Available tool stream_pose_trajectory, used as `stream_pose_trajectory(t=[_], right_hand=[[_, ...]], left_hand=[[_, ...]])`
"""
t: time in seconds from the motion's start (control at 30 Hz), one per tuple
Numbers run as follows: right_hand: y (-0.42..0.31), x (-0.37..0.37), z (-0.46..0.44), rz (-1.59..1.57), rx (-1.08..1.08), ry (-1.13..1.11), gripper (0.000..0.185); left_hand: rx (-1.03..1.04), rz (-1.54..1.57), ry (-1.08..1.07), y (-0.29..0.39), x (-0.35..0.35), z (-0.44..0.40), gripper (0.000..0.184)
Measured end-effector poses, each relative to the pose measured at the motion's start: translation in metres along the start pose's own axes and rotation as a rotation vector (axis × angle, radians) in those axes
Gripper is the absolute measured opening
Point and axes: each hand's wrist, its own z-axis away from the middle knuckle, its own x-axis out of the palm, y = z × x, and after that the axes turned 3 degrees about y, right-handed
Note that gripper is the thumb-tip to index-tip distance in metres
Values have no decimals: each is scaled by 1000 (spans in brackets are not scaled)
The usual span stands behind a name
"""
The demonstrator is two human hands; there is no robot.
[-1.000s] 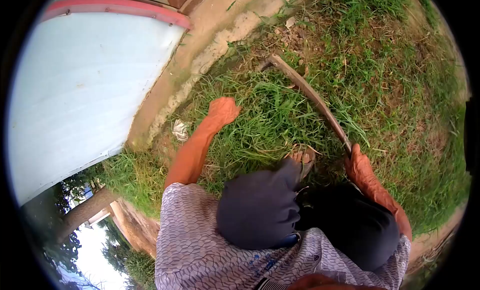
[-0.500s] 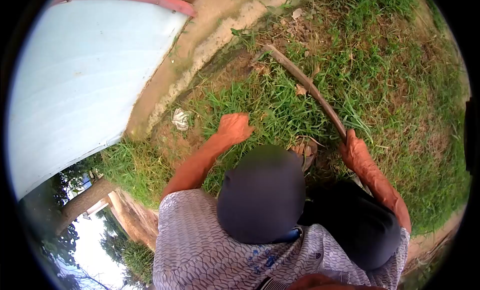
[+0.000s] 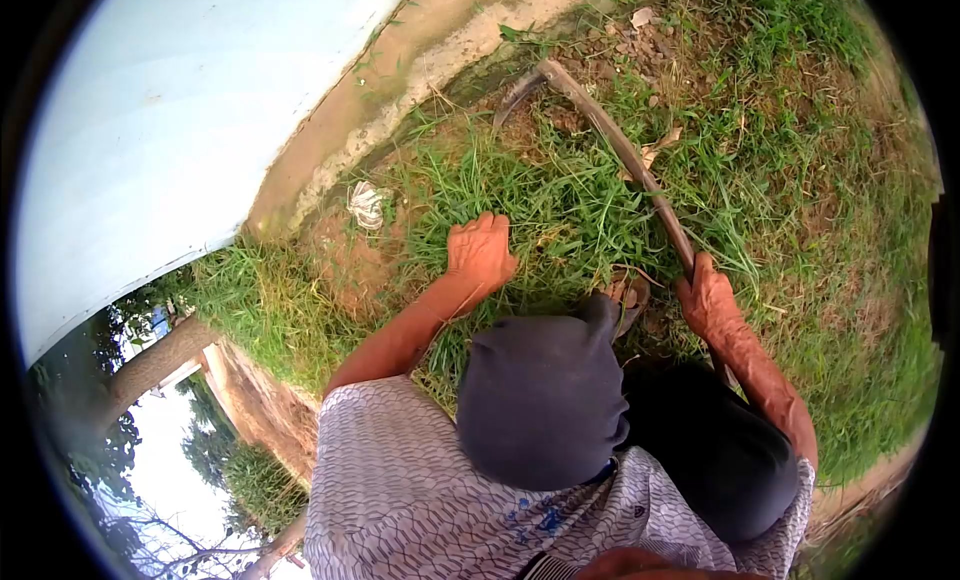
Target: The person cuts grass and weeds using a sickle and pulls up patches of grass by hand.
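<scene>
My right hand (image 3: 710, 298) is wrapped round the lower part of a sickle's long, curved wooden handle (image 3: 640, 172). The handle slants up and left over the grass. At its far end the curved blade (image 3: 517, 94) points down toward the ground beside the weeds. My left hand (image 3: 482, 252) is closed among tall green grass (image 3: 570, 205), knuckles up, gripping a bunch of it; the fingertips are hidden. Between the two hands, a foot in a brown sandal (image 3: 628, 295) shows just beyond my knee.
A pale blue-white wall (image 3: 190, 100) stands at the upper left, with a concrete ledge (image 3: 345, 150) along its base. A crumpled whitish scrap (image 3: 367, 205) lies on bare soil left of the grass. Dry leaves (image 3: 660, 145) lie by the handle. A tree trunk (image 3: 160, 368) is at lower left.
My left hand has moved slightly right and its knuckles now face up in the grass. The sickle's head has risen a little in view, with its blade showing more clearly. The right hand keeps its grip.
</scene>
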Motion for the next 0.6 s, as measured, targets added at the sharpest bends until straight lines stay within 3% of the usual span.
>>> stream_pose_trajectory(t=[0.07,0.13,0.17,0.23,0.27,0.3,0.37,0.4,0.47,0.5,0.53,0.6], right_hand=[[30,17,7,41,-35,-38,27],[62,10,39,86,-20,-36,26],[68,4,44,118,9,-8,26],[58,-13,36,93,19,-59,25],[51,-23,32,63,47,-98,25],[33,-30,22,57,17,-95,24],[19,-27,5,161,-161,-9,26],[18,-22,0,162,-172,-17,26],[19,-2,-14,164,-131,-16,27],[43,2,-8,200,-111,11,28],[71,-1,5,205,-90,29,27],[139,-17,59,171,-21,81,24]], left_hand=[[-11,-59,62,-10,-7,-12,61],[191,-237,495,-25,1,-19,77],[174,-230,495,-29,4,-29,77],[15,73,172,-32,9,-42,84],[-45,92,101,-27,4,-41,73],[-55,90,106,-25,6,-43,73],[-47,-6,-21,-24,14,-48,55],[14,20,84,-29,23,-49,43],[10,138,84,-30,30,-41,42],[23,256,90,-32,32,-39,42],[168,274,320,-35,47,-33,45],[120,324,-20,-21,29,-20,47]])
